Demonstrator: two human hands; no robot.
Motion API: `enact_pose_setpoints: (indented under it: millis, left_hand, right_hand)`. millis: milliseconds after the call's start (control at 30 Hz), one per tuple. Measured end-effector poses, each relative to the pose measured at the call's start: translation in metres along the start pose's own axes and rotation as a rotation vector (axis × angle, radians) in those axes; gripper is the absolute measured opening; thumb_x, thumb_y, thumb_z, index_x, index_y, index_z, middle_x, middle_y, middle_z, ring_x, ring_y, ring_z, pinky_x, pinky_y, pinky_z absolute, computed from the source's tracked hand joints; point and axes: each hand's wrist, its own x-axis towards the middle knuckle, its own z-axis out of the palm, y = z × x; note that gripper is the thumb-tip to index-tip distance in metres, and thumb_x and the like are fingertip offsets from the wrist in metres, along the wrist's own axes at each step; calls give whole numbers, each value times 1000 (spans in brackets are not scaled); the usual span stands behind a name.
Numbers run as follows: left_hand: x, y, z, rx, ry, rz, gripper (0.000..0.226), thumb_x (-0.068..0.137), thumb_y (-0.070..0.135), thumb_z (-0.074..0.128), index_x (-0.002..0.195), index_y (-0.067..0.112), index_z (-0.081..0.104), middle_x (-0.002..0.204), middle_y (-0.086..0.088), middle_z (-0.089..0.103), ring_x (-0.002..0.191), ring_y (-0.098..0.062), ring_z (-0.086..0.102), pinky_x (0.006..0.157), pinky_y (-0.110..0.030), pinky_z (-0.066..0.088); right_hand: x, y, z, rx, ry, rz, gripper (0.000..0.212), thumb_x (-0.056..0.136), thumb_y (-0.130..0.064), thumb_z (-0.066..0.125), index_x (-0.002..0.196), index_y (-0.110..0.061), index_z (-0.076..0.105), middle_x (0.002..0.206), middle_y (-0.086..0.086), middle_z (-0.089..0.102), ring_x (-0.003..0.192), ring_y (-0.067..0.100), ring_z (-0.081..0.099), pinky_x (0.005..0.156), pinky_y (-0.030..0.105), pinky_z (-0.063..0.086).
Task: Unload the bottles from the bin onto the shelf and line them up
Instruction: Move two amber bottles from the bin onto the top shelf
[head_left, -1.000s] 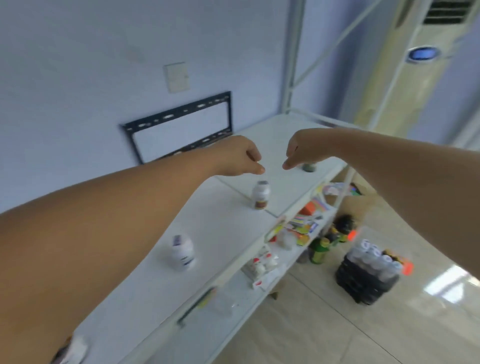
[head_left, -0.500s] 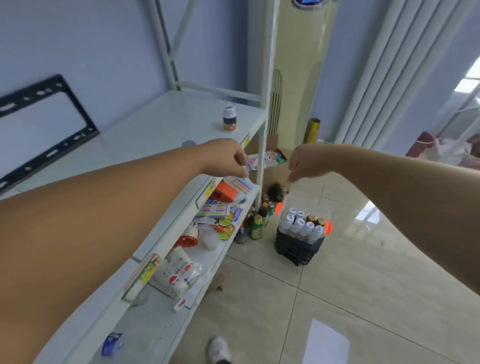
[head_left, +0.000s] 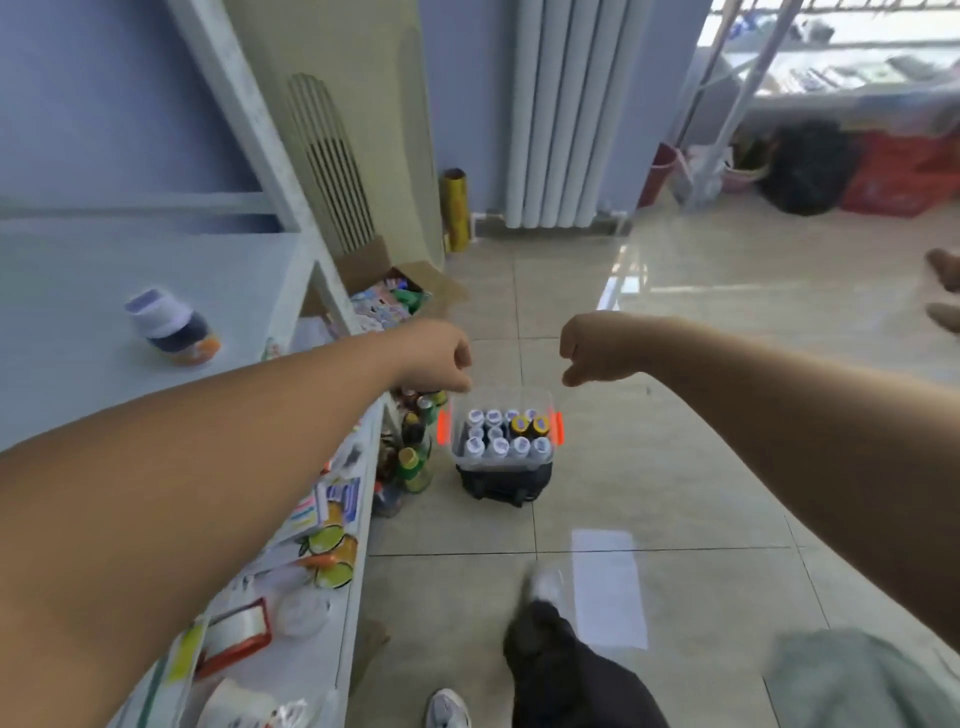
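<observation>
Left hand: I see my left hand (head_left: 434, 358) stretched out past the front edge of the shelf (head_left: 78, 291), fingers curled under into a fist, nothing in it.
Right hand: my right hand (head_left: 597, 351) is level with it, a gap between them, also curled up and holding nothing.
Bin: the clear bin (head_left: 503, 464) with orange latches sits on a black case (head_left: 504, 486) on the floor (head_left: 675, 493), below and between my two hands, lid off.
Bottles in bin: upright white-capped bottles (head_left: 493, 446) packed in rows, with two dark yellow-rimmed tops at the far right corner.
Shelf bottle: one white-capped bottle (head_left: 171, 327) stands on the top shelf near its right end, blurred.
Lower shelf: mixed packets (head_left: 322, 519), too blurred for me to read.
</observation>
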Motion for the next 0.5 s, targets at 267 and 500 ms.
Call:
enact_pose_setpoints:
  millis: [267,500]
  left_hand:
    - [148,-26,53,97,-207,-57,43,88,31,65,128,15,64,124,-6,68,109,-25,63,90,-36,53]
    - [244,-49,117,34,-321,-100,39,84,45,67,107,13,65,108,-7,68,96,-28,64,81,-39,55]
  right_hand:
    - [143,80,48,-37,-91,-22,45,88,-29,63,130,-13,56,127,10,61,116,30,58,90,32,48]
    - [237,111,120,-53,-235,-56,25,87,-18,57,112,-13,60,114,8,65,104,30,64,75,33,50]
